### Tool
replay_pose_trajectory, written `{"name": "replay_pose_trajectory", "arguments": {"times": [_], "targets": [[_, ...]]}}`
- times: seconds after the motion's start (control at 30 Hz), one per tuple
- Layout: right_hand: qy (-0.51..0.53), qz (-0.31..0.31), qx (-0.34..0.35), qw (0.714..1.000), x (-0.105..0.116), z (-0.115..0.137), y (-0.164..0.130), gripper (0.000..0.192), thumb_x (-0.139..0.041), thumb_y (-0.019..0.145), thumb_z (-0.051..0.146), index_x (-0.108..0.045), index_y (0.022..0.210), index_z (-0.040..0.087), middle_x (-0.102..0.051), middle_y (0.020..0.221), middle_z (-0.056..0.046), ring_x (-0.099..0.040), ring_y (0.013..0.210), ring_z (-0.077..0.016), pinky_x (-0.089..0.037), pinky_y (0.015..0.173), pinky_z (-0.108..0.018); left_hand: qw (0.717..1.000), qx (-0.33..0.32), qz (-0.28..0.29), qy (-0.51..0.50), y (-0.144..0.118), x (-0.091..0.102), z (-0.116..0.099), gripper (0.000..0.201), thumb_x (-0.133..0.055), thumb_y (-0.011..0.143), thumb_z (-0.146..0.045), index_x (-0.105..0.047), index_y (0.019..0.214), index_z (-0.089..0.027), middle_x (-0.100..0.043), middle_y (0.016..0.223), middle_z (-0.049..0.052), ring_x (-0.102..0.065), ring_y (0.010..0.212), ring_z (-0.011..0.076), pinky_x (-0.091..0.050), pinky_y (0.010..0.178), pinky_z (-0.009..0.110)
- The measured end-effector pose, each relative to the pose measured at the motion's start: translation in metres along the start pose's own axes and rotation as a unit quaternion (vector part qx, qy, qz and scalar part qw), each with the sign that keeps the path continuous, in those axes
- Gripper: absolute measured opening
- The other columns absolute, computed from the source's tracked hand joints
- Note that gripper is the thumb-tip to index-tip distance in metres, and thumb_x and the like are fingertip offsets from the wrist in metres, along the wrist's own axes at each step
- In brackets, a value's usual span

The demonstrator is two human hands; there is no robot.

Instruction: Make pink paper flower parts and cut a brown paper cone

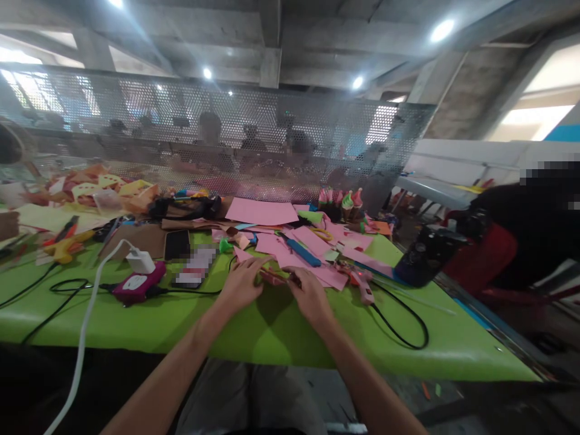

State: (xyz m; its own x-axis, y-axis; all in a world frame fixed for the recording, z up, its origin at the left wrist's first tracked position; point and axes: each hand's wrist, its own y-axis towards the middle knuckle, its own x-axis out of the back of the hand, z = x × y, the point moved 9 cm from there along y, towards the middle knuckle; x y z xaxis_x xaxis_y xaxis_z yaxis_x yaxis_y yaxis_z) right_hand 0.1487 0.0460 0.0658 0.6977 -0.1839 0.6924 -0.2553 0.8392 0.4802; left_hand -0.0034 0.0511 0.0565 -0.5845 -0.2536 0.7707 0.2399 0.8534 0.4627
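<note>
Both forearms reach forward over the green table [136,326]. I see the left hand [242,283] and right hand [309,295] side by side, palms down, fingers curled onto one small pink paper piece [277,277] between them at the table's middle; exact pinch unclear. Count: one blue cutter [301,250], one magenta box [138,282], one dark bottle [426,254], four small cone figures [341,199].

Head view, looking forward and slightly down across the table [136,320].
The camera sits above the person's forearms, close to the hands at lower centre; the mesh screen [217,145] crosses mid-frame and the ceiling [290,36] fills the top.
</note>
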Motion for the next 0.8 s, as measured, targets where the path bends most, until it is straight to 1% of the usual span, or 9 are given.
{"name": "replay_pose_trajectory", "arguments": {"times": [0.07, 0.13, 0.23, 0.3, 0.33, 0.4, 0.53, 0.67, 0.8], "targets": [[-0.001, -0.025, 0.001, 1.0, 0.005, -0.002, 0.0, 0.029, -0.049, 0.084, 0.01, -0.064, 0.108, 0.018, -0.067, 0.104, -0.009, -0.058, 0.1, -0.0241, -0.044, 0.088, -0.037, 0.999, 0.033, -0.04, -0.014, 0.0, 0.004, 0.006, 0.07, -0.059, 0.074, -0.015, -0.037, 0.139, -0.028, -0.055, 0.131, 0.006, -0.056, 0.112, 0.023, -0.041, 0.095, 0.037], [-0.008, -0.054, -0.017, 0.998, 0.012, -0.009, 0.0, 0.029, -0.048, 0.085, 0.011, -0.064, 0.108, 0.018, -0.066, 0.108, -0.01, -0.056, 0.104, -0.0249, -0.043, 0.09, -0.039, 0.997, 0.051, -0.056, -0.017, 0.0, 0.005, 0.01, 0.064, -0.062, 0.075, -0.02, -0.041, 0.136, -0.024, -0.058, 0.125, 0.007, -0.058, 0.106, 0.0235, -0.042, 0.091, 0.038], [-0.036, -0.081, -0.053, 0.995, 0.02, -0.021, -0.001, 0.03, -0.048, 0.085, 0.011, -0.064, 0.109, 0.018, -0.065, 0.108, -0.01, -0.057, 0.101, -0.0261, -0.044, 0.089, -0.041, 0.999, 0.034, -0.041, 0.001, 0.0, 0.002, 0.007, 0.031, -0.065, 0.075, -0.021, -0.062, 0.106, -0.022, -0.064, 0.107, 0.005, -0.057, 0.103, 0.0254, -0.042, 0.089, 0.039], [-0.061, -0.086, -0.054, 0.993, 0.022, -0.022, -0.002, 0.03, -0.05, 0.084, 0.011, -0.064, 0.11, 0.018, -0.065, 0.106, -0.01, -0.057, 0.1, -0.027, -0.044, 0.087, -0.041, 0.999, 0.016, -0.031, 0.004, -0.002, 0.0, 0.003, 0.012, -0.065, 0.076, -0.018, -0.065, 0.087, -0.021, -0.065, 0.099, 0.004, -0.058, 0.101, 0.0247, -0.042, 0.086, 0.037], [-0.069, -0.086, -0.043, 0.993, 0.023, -0.019, -0.002, 0.03, -0.051, 0.084, 0.011, -0.064, 0.11, 0.019, -0.064, 0.106, -0.01, -0.056, 0.101, -0.0272, -0.044, 0.087, -0.041, 1.0, 0.008, -0.03, 0.002, -0.002, 0.0, 0.001, 0.009, -0.064, 0.076, -0.016, -0.064, 0.083, -0.021, -0.065, 0.095, 0.004, -0.058, 0.099, 0.0238, -0.043, 0.084, 0.035], [-0.065, -0.077, -0.008, 0.995, 0.02, -0.007, -0.003, 0.027, -0.056, 0.084, 0.013, -0.064, 0.109, 0.02, -0.064, 0.106, -0.01, -0.055, 0.103, -0.0269, -0.044, 0.088, -0.039, 0.999, 0.002, -0.035, -0.009, -0.004, 0.002, 0.0, 0.011, -0.064, 0.075, -0.011, -0.063, 0.08, -0.021, -0.065, 0.091, 0.003, -0.058, 0.096, 0.0224, -0.043, 0.082, 0.033], [-0.019, -0.008, 0.046, 0.999, 0.007, 0.02, -0.003, 0.013, -0.06, 0.088, 0.024, -0.068, 0.098, 0.022, -0.068, 0.098, -0.006, -0.058, 0.096, -0.0233, -0.043, 0.084, -0.034, 0.996, 0.008, -0.084, -0.028, -0.006, 0.012, -0.003, 0.014, -0.063, 0.076, -0.01, -0.06, 0.084, -0.021, -0.062, 0.091, 0.002, -0.058, 0.09, 0.0209, -0.045, 0.08, 0.032], [0.0, 0.029, 0.052, 0.998, 0.0, 0.032, -0.002, 0.019, -0.059, 0.09, 0.038, -0.07, 0.086, 0.022, -0.07, 0.087, -0.004, -0.061, 0.085, -0.021, -0.041, 0.074, -0.03, 0.988, -0.01, -0.135, -0.08, -0.01, 0.021, -0.009, 0.017, -0.061, 0.077, -0.008, -0.057, 0.088, -0.021, -0.058, 0.095, 0.002, -0.058, 0.091, 0.019, -0.045, 0.081, 0.03], [0.013, 0.015, 0.021, 1.0, 0.0, 0.024, -0.002, 0.02, -0.059, 0.088, 0.035, -0.069, 0.078, 0.021, -0.07, 0.078, -0.003, -0.061, 0.077, -0.0197, -0.04, 0.068, -0.028, 0.982, -0.029, -0.139, -0.128, -0.013, 0.02, -0.01, 0.024, -0.056, 0.076, -0.003, -0.057, 0.091, -0.022, -0.058, 0.094, 0.001, -0.059, 0.087, 0.0155, -0.047, 0.077, 0.026]]}}
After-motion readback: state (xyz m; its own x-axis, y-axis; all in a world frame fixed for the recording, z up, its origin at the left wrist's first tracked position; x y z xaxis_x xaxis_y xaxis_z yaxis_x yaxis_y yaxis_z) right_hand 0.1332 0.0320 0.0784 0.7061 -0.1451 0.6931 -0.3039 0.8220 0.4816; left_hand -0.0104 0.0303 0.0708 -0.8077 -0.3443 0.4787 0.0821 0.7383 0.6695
